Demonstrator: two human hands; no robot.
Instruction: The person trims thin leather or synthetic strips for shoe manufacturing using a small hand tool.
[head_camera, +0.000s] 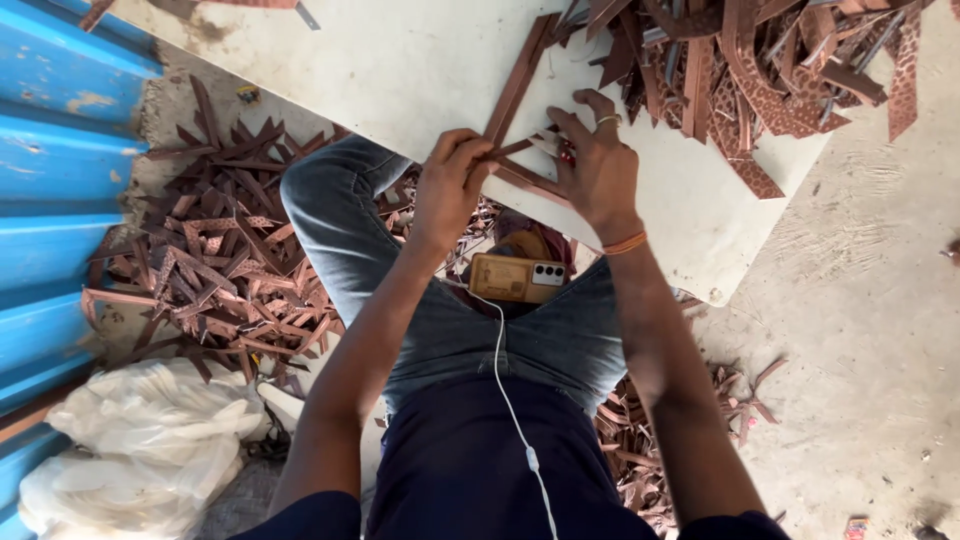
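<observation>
Head view, looking down at a seated person. The left hand (447, 185) and right hand (597, 160) meet over thin reddish-brown strips (515, 90) laid in an angular outline on a pale board serving as a desk (400, 60). The left fingers are closed, pinching a short strip end; the right fingers are spread and press flat on the strips, a ring on one finger and an orange band at the wrist. A heap of similar offcuts (760, 70) covers the desk's far corner. A phone (517, 278) rests on the lap, its white cable (510, 400) trailing down. Scrap pieces (215, 260) litter the concrete floor (870, 330); a blue corrugated wall (55, 180) and white plastic bags (140, 440) lie to the left.
</observation>
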